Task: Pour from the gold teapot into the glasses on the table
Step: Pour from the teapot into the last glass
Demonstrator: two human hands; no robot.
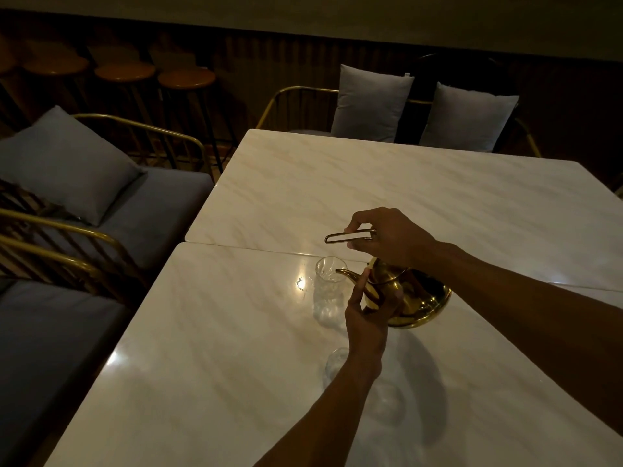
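Over the marble-look table (pixel 209 348), right hand (pixel 391 237) grips the wire handle of the shiny gold teapot (pixel 418 298), tilted, spout over a ribbed clear glass (pixel 328 284). Left hand (pixel 369 315) steadies the pot's front, fingers curled on it.

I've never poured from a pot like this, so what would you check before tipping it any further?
1. Right hand grips the handle: ok.
2. Left hand steadies the gold teapot: ok.
3. Spout over the far glass: ok.
4. Far glass upright on the table: ok.
5. Liquid flowing: cannot tell.
6. Near glasses clear of the forearm: not ok.
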